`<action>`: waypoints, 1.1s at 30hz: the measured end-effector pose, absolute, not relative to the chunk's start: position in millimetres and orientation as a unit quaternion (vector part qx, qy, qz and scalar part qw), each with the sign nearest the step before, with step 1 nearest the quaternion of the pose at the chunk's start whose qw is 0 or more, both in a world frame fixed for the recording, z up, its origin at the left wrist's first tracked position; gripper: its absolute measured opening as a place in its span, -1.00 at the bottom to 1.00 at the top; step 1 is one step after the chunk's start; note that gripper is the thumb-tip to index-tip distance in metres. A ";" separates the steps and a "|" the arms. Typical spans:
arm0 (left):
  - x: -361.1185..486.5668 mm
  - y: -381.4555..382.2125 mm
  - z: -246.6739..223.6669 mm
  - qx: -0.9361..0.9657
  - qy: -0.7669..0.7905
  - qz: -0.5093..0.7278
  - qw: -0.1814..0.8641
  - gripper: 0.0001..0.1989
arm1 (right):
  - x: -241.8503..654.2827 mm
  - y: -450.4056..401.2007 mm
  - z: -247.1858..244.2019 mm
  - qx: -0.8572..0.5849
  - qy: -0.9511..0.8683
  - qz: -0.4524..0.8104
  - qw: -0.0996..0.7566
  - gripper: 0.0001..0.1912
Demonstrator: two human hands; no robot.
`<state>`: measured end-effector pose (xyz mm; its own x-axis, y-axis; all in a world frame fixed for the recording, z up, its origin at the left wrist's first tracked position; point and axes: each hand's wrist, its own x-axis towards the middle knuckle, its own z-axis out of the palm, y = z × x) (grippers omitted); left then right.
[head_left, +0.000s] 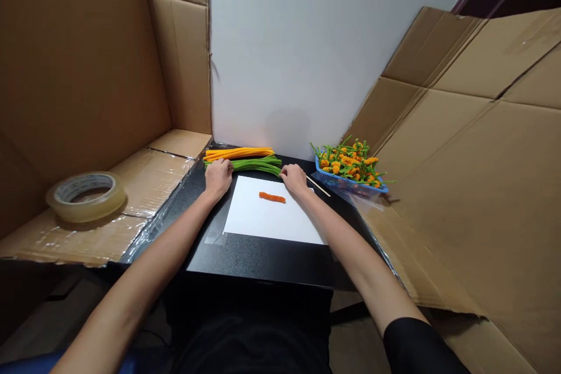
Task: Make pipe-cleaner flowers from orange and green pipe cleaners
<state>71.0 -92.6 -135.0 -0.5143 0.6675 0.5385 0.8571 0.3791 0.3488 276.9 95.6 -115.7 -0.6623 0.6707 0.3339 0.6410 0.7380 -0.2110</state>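
A bundle of green pipe cleaners [256, 165] lies across the back of the black table. My left hand [218, 180] is closed on its left end, while the fingers of my right hand [294, 179] pinch the right end. How many stems each hand grips is hidden. Just behind lies a bundle of yellow-orange pipe cleaners [241, 153]. In front of the hands, a short fuzzy orange strip [272, 197] rests on a white sheet of paper [267, 223]. My right forearm passes over the sheet's right side.
A thin wooden stick [319, 187] lies right of my right hand. Behind it stands a blue basket [350, 181] heaped with orange-and-green pipe-cleaner flowers [350, 160]. A roll of clear tape [86, 196] sits on cardboard at left. Cardboard walls [473, 146] flank the black table [263, 260].
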 end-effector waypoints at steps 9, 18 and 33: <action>71.8 -91.6 -135.2 -0.463 -0.824 -0.290 0.151 -0.83 | 289.5 104.1 -103.5 -0.361 -0.902 0.011 0.236 -0.85; 77.8 -90.4 -132.2 -0.460 -0.819 -0.308 0.150 -0.69 | 348.4 129.4 -89.5 -0.421 -0.857 0.118 0.273 -0.83; 160.8 -88.1 -129.6 -0.791 -0.543 -0.280 0.044 -0.62 | 556.4 61.3 -129.0 -0.575 -0.792 -0.044 0.201 -0.89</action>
<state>160.8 -88.1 -129.6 0.2545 0.8335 0.4904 0.8832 -0.4069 0.2332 556.4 61.3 -129.0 -0.2578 0.8935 0.3677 0.9284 0.3345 -0.1618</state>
